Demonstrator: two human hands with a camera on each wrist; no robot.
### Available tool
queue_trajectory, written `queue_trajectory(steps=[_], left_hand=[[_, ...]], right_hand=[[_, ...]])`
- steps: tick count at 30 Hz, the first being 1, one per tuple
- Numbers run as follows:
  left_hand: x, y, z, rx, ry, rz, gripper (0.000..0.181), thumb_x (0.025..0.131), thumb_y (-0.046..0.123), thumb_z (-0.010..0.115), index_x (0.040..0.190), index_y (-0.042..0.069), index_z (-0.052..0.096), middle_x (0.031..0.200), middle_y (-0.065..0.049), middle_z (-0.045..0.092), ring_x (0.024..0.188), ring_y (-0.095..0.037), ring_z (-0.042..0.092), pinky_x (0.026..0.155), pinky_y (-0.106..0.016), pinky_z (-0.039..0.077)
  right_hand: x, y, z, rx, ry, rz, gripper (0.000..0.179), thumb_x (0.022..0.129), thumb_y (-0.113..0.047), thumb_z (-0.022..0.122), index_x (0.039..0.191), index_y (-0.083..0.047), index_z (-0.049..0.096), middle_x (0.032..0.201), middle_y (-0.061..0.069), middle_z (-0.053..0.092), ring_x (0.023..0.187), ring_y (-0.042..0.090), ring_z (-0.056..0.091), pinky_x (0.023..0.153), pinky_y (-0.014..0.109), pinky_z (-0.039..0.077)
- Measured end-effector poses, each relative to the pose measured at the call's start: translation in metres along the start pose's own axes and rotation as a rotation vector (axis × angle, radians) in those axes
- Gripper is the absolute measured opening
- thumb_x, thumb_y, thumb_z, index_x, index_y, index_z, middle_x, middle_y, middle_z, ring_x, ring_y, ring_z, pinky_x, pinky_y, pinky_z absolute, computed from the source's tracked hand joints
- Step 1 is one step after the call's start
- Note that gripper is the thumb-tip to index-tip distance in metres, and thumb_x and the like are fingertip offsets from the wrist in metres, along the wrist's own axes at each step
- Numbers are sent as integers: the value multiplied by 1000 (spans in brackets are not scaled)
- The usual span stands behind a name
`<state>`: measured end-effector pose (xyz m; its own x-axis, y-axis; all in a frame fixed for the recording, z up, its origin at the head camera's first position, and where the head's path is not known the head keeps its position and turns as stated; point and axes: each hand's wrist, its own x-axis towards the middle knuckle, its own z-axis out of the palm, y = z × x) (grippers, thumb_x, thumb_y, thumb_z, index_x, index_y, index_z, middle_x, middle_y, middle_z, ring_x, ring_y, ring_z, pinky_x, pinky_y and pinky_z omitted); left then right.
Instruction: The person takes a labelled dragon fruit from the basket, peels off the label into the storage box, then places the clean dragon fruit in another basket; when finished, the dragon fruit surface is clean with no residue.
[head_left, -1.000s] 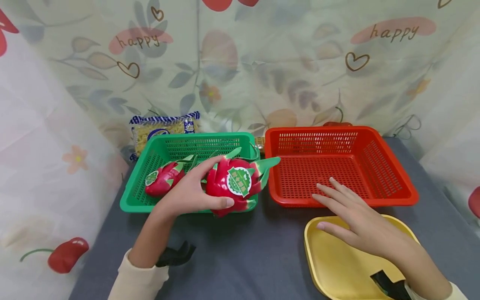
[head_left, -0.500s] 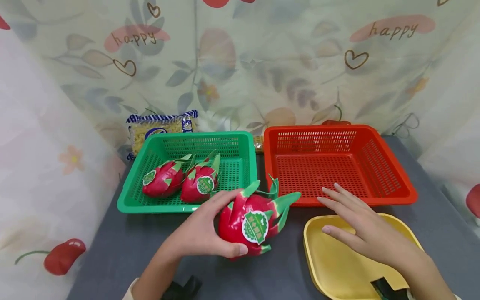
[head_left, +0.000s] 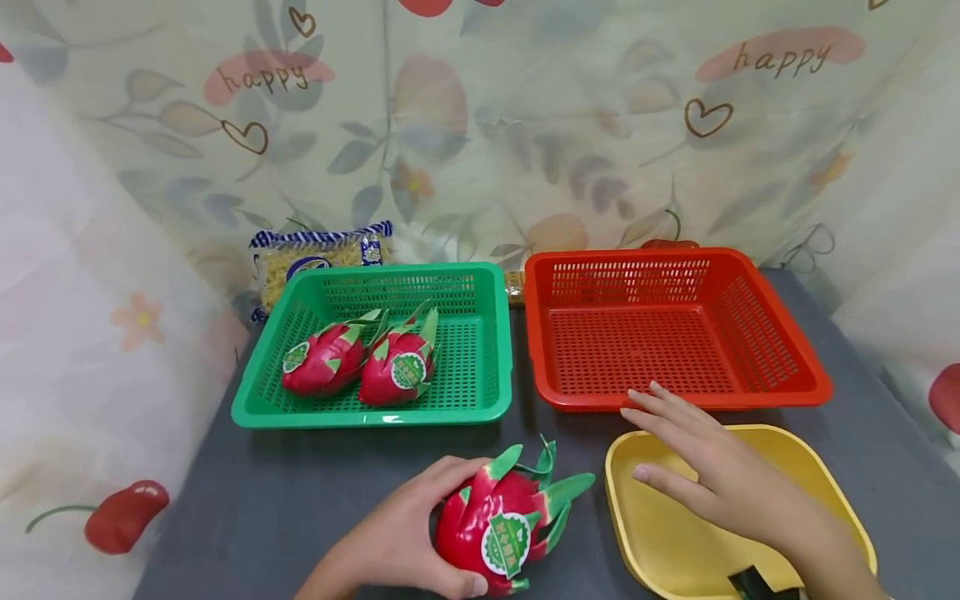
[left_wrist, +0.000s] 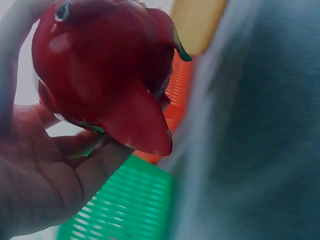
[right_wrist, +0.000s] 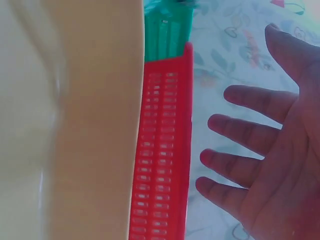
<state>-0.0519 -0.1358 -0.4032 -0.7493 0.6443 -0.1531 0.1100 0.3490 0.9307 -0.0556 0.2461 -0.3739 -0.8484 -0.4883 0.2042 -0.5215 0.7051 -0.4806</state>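
My left hand [head_left: 416, 533] grips a dragon fruit [head_left: 487, 521] with green-tipped scales and a round green-and-white sticker, in front of the green basket [head_left: 442, 417]. The left wrist view shows the fingers and palm around the same dragon fruit [left_wrist: 105, 60]. Two more dragon fruits lie side by side in the green basket, one on the left [head_left: 330, 362] and one nearer its middle [head_left: 397, 367]. My right hand [head_left: 720, 467] hovers over the yellow tray [head_left: 637, 533], its fingers spread and holding nothing. In the right wrist view that hand [right_wrist: 270, 135] has its fingers extended.
A red basket [head_left: 678, 400] stands to the right of the green one, behind the yellow tray. Behind the green basket leans a bag of pasta [head_left: 318, 254]. A small golden packet [head_left: 514, 287] shows between the baskets. Patterned curtains [head_left: 480, 125] enclose the grey table [head_left: 300, 492].
My left hand has carried the dragon fruit from above the green basket toward the table's front, uncovering the second fruit in the basket. The right hand stays over the tray, shifting only slightly.
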Motion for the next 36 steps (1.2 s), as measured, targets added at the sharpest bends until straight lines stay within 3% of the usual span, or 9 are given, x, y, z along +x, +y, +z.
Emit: queue_trajectory(steps=[6, 10, 13, 21, 29, 36], left_hand=[[7, -29, 2, 6, 25, 3, 88, 71, 34, 88, 146, 36, 43, 133, 7, 50, 123, -23, 48, 80, -28, 56], [16, -38, 2, -13, 46, 34, 88, 72, 32, 88, 147, 35, 43, 134, 5, 49, 124, -25, 48, 82, -29, 56], [20, -39, 2, -12, 42, 50, 88, 72, 32, 88, 148, 37, 42, 135, 6, 49, 124, -25, 48, 82, -30, 56], [23, -37, 0, -23, 14, 18, 88, 74, 31, 86, 149, 39, 40, 136, 4, 47, 125, -26, 46, 81, -29, 56], [29, -39, -5, -81, -17, 19, 89, 77, 26, 85, 151, 31, 38, 138, 1, 46, 127, -28, 46, 83, -31, 56], [34, -38, -10, -128, -50, 33, 85, 80, 22, 82, 152, 28, 37, 139, -1, 47, 125, -28, 49, 84, -34, 57]], right_hand=[[1, -9, 12, -1, -9, -27, 57, 94, -37, 70, 147, -29, 50, 154, -3, 41, 144, 25, 35, 108, 10, 22], [4, -16, 22, -14, -4, -110, 50, 94, -35, 72, 141, -26, 58, 144, -9, 53, 131, 17, 51, 102, 29, 45], [8, -22, 27, 12, -13, -150, 43, 94, -35, 72, 134, -24, 63, 131, -13, 61, 118, 10, 59, 92, 39, 54], [19, -40, 38, 136, -101, -105, 39, 99, -42, 63, 130, -20, 67, 120, -12, 67, 104, 4, 63, 86, 33, 56], [28, -56, 55, 156, -54, -115, 32, 96, -34, 69, 123, -15, 71, 107, -12, 68, 89, 2, 62, 77, 28, 56], [35, -74, 71, 244, 10, 67, 34, 90, -29, 77, 122, -17, 71, 84, -17, 56, 69, 0, 53, 60, 21, 50]])
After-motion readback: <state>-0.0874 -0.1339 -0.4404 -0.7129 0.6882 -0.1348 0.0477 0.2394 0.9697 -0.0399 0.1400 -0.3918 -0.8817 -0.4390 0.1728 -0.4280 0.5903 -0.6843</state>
